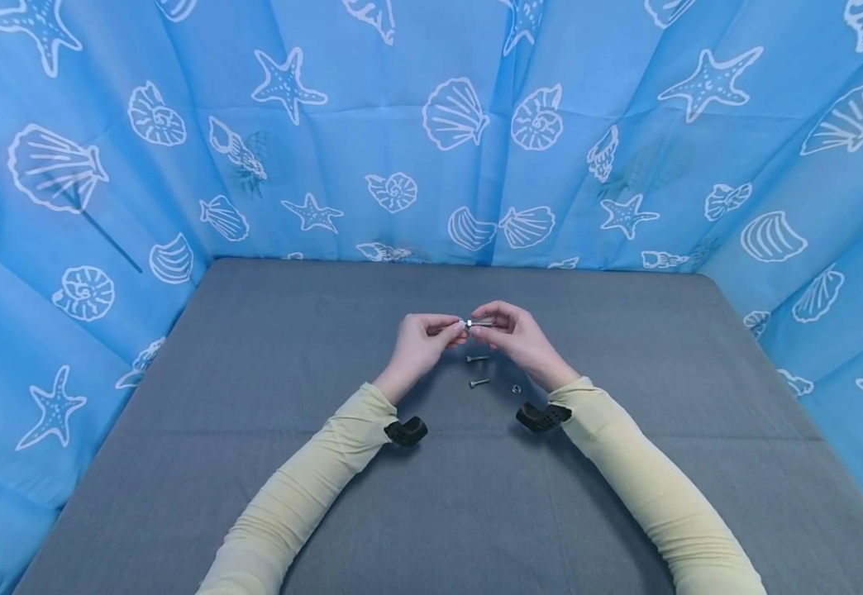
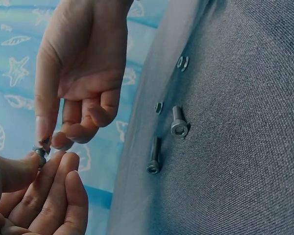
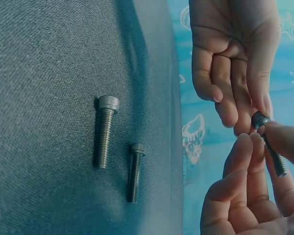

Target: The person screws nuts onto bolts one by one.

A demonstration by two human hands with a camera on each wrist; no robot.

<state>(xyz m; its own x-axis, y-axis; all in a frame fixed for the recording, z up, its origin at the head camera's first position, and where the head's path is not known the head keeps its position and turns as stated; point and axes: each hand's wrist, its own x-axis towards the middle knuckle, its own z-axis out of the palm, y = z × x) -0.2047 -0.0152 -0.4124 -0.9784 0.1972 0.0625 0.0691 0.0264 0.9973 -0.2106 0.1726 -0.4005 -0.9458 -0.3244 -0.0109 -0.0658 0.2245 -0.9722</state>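
Between both hands a socket-head bolt [image 3: 275, 155] is held above the table, its head [image 3: 259, 119] toward the left hand and its threaded shaft pointing right. My left hand [image 1: 421, 344] pinches the head end between thumb and fingertips. My right hand [image 1: 518, 337] pinches the bolt just below the head with thumb and index finger; its other fingers are loosely bent. Fingertips partly cover the grip, so whether a nut sits on the bolt cannot be told. Below the hands lie a larger bolt [image 3: 105, 134] and a thinner bolt [image 3: 135, 171].
Two small nuts lie on the grey cloth-covered table [image 1: 312, 496]: a nearer nut [image 2: 183, 62] and a farther nut [image 2: 159, 107]. Blue curtains [image 1: 394, 149] with white shell prints surround the table's back and sides. Each wrist carries a black camera [image 1: 406, 431].
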